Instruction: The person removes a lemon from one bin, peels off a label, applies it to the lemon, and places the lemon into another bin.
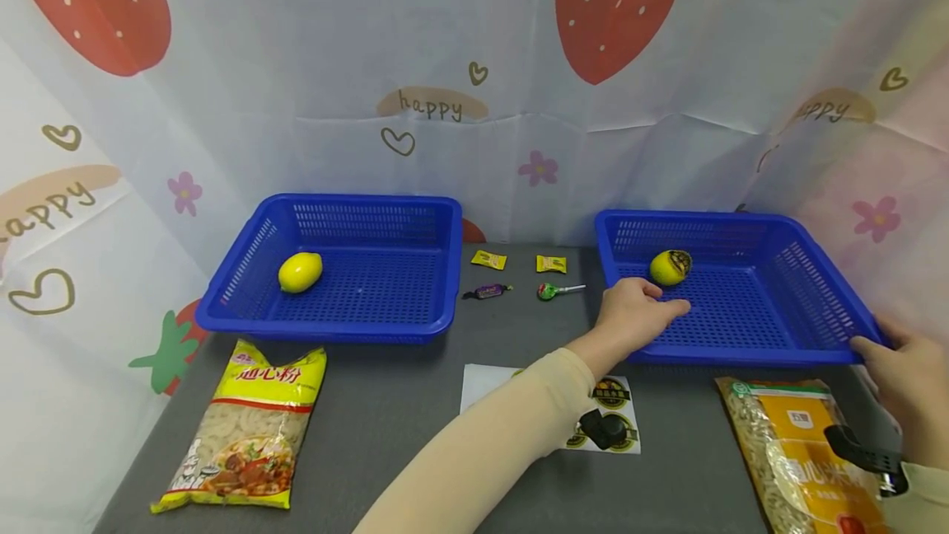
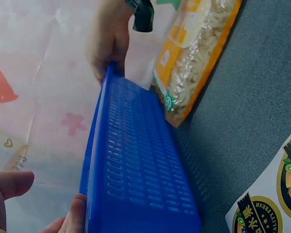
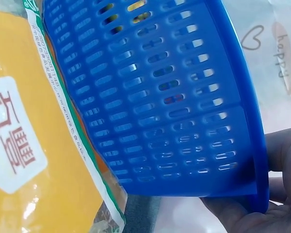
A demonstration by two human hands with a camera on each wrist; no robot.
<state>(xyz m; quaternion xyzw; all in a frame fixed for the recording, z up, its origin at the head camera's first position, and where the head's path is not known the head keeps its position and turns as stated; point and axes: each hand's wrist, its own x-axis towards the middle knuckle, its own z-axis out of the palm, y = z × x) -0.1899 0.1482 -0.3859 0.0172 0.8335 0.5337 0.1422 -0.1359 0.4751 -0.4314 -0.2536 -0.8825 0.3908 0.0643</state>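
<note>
As the right hand (image 1: 910,377) grips the near right corner of a blue basket (image 1: 741,355), the left hand (image 1: 633,316) hangs over its left side, thumb and fingers parted, near a dark-patched yellow fruit (image 1: 669,270) inside. An orange bag (image 1: 808,435) lies in front; 2 yellow sweets (image 1: 488,259) sit between that basket and a 2nd basket (image 1: 326,327) holding a lemon (image 1: 300,272).

Candies (image 1: 488,292) between baskets (image 1: 326,330); sheet (image 1: 482,381) before, seemingly on table (image 1: 385,435).

Baskets (image 1: 741,356): smooth plastic; pasta bags (image 1: 255,427): glossy film; tabletop (image 1: 393,419): matt, clothlike.
</note>
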